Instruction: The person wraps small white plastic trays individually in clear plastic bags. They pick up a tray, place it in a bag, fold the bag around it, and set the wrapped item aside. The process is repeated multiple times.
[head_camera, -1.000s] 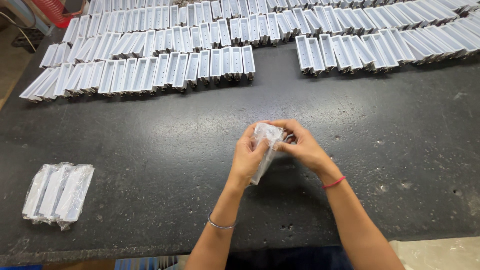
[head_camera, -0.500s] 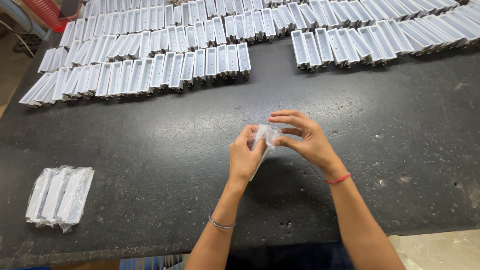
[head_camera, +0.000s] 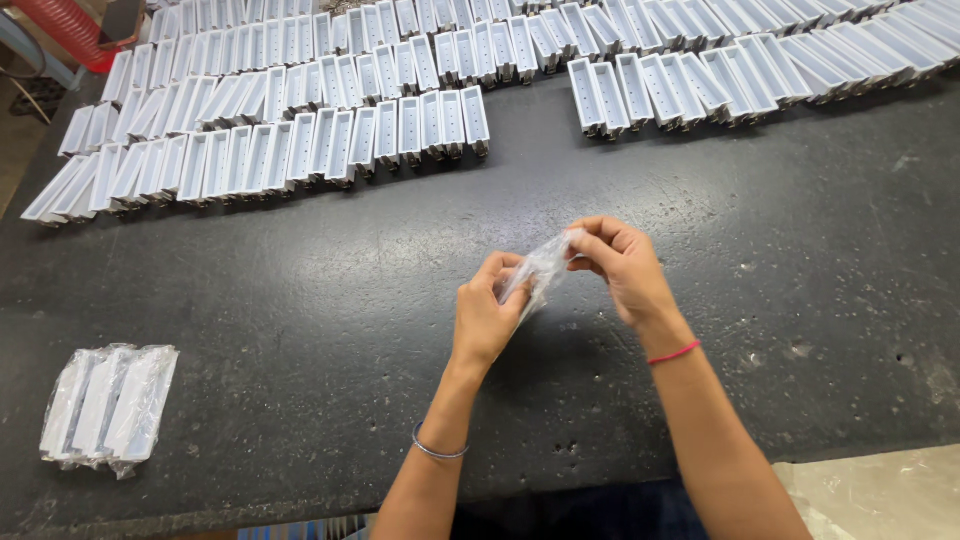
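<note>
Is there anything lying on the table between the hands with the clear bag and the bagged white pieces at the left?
Nothing visible: the dark table is bare between the clear plastic bag and the bagged white pieces.

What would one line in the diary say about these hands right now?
left hand: pinching clear plastic bag | right hand: pinching same bag's top | bagged white trays: table's left | loose white trays: rows behind

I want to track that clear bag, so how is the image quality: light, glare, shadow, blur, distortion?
Head view: even overhead light; soft shadow under the left hand and right hand on the dark table; faint glare on the clear plastic bag, its edges hard to trace; the white tray rows bow slightly at the frame edges; no evident motion blur.
</note>
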